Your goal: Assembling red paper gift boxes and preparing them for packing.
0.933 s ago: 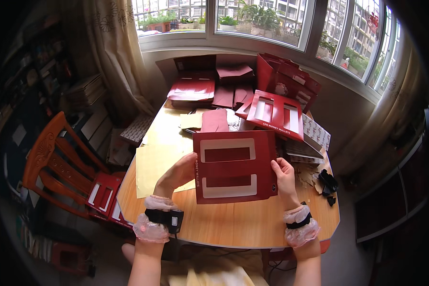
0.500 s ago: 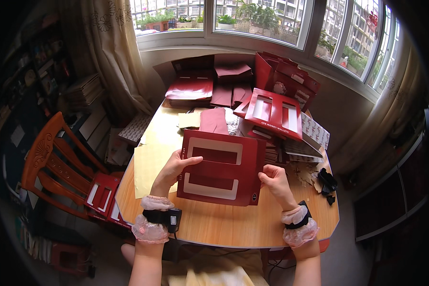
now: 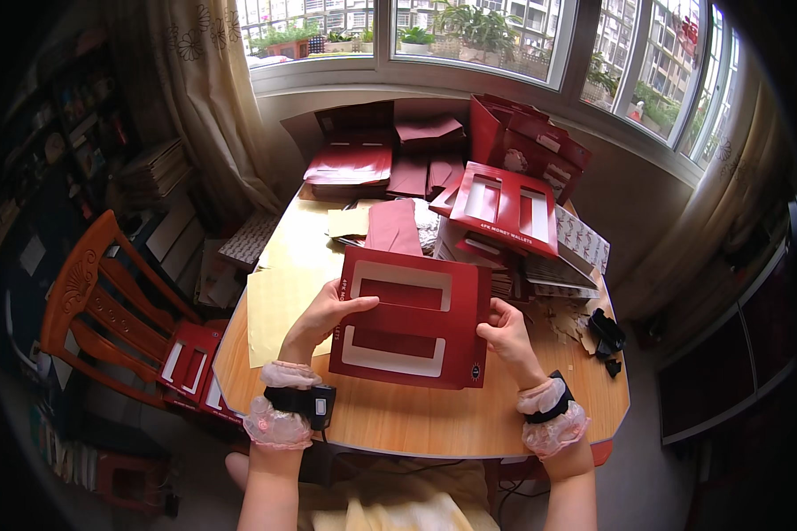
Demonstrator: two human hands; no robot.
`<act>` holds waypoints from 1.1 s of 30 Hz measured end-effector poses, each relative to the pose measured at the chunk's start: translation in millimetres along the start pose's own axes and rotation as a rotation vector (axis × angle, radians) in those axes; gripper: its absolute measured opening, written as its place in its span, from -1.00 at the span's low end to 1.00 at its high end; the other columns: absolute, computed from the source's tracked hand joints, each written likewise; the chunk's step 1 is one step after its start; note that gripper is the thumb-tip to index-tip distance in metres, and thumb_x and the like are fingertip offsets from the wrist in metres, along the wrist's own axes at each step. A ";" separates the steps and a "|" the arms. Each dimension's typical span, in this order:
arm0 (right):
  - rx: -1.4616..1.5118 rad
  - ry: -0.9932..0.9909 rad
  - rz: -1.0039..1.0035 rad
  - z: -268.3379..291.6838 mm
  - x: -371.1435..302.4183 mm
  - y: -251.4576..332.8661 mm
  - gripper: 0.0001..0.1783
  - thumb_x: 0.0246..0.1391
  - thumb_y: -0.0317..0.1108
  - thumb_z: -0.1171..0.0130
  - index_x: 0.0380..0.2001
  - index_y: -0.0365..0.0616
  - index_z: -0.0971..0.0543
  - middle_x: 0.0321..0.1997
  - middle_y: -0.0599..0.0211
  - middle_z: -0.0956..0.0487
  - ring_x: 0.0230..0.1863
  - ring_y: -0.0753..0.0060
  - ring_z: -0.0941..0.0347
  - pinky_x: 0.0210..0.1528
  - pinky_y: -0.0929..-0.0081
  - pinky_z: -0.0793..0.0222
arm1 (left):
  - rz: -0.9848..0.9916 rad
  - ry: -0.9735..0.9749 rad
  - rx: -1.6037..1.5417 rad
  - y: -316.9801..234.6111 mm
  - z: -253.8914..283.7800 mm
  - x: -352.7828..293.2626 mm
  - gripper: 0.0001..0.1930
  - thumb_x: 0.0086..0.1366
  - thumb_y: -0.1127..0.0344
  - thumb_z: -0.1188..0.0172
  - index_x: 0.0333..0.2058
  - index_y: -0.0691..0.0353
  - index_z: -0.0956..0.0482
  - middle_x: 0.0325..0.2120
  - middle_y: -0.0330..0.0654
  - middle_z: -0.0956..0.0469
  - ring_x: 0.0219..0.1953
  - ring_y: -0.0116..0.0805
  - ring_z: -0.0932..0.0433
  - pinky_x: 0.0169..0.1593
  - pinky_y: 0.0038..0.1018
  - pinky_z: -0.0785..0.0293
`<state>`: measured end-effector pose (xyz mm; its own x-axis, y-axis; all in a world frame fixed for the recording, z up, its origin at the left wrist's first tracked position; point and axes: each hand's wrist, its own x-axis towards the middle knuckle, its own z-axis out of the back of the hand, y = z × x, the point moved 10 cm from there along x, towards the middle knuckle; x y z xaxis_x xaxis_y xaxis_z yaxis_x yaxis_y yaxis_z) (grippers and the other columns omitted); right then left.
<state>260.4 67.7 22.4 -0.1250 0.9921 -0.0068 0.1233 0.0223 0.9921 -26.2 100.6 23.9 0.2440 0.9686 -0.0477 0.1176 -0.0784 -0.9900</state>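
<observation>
Above the table's near part, a red cardboard wallet box (image 3: 398,324) with two window cutouts edged in white is held up between my hands. My left hand (image 3: 328,316) grips its left side, thumb lying across the front face and the other fingers hidden behind. At the right edge, my right hand (image 3: 508,329) pinches the cardboard between thumb and curled fingers. Behind the box lie dark red paper pieces (image 3: 392,226). To their right, a similar red windowed box (image 3: 505,209) rests tilted on a pile.
Red card stacks (image 3: 350,165) stand at the table's back, beside upright red boxes (image 3: 531,142). Yellow sheets (image 3: 279,311) lie at the left. Torn scraps and a black object (image 3: 606,334) sit near the right edge. A wooden chair (image 3: 106,301) at the left holds more red boxes (image 3: 189,361).
The box has dropped slightly and tilted a little in my hands. Both hands keep their hold on its sides, and the view has shifted slightly.
</observation>
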 end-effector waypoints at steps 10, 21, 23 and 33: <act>0.411 0.232 -0.160 -1.8 11.0 -25.5 -0.85 0.28 -0.40 -0.22 -0.15 -0.22 -0.64 -0.24 0.40 -0.66 -0.34 0.70 -0.50 -0.27 0.72 -0.46 | 0.042 -0.085 -0.111 7.5 17.2 5.4 -0.45 0.13 0.21 -0.42 0.04 0.38 -0.48 -0.18 -0.06 -0.62 -0.20 -0.35 -0.66 -0.16 -0.48 -0.67; 0.215 0.182 0.059 2.7 6.3 -5.6 -0.89 0.27 -0.49 -0.20 -0.22 -0.28 -0.66 -0.32 0.38 -0.67 -0.35 0.64 -0.54 -0.28 0.68 -0.47 | 0.073 -0.090 -0.182 13.1 17.9 4.4 -0.42 0.09 0.15 -0.45 0.03 0.31 -0.48 -0.18 -0.09 -0.62 -0.20 -0.35 -0.67 -0.13 -0.45 -0.68; -0.168 -0.106 0.252 28.1 4.4 18.5 -0.92 0.23 -0.54 -0.20 -0.29 -0.24 -0.68 -0.40 0.41 -0.66 -0.42 0.67 -0.52 -0.38 0.70 -0.42 | 0.072 -0.106 -0.194 12.9 20.4 4.7 -0.42 0.10 0.14 -0.44 0.03 0.30 -0.49 -0.19 -0.10 -0.63 -0.20 -0.36 -0.67 -0.13 -0.46 -0.67; -1.126 -0.503 0.426 111.5 -1.2 55.9 -0.89 0.08 -0.47 -0.25 -0.35 -0.28 -0.68 -0.43 0.06 -0.67 -0.40 0.03 -0.63 -0.29 0.23 -0.53 | 0.030 -0.112 -0.228 9.1 26.3 7.2 -0.41 0.11 0.09 -0.41 0.05 0.25 -0.50 -0.19 -0.16 -0.63 -0.21 -0.41 -0.65 -0.13 -0.48 -0.64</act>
<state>377.2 81.5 63.9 0.1292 0.8384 0.5296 -0.8565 -0.1748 0.4857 -48.7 113.1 11.1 0.1441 0.9841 -0.1039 0.3291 -0.1466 -0.9328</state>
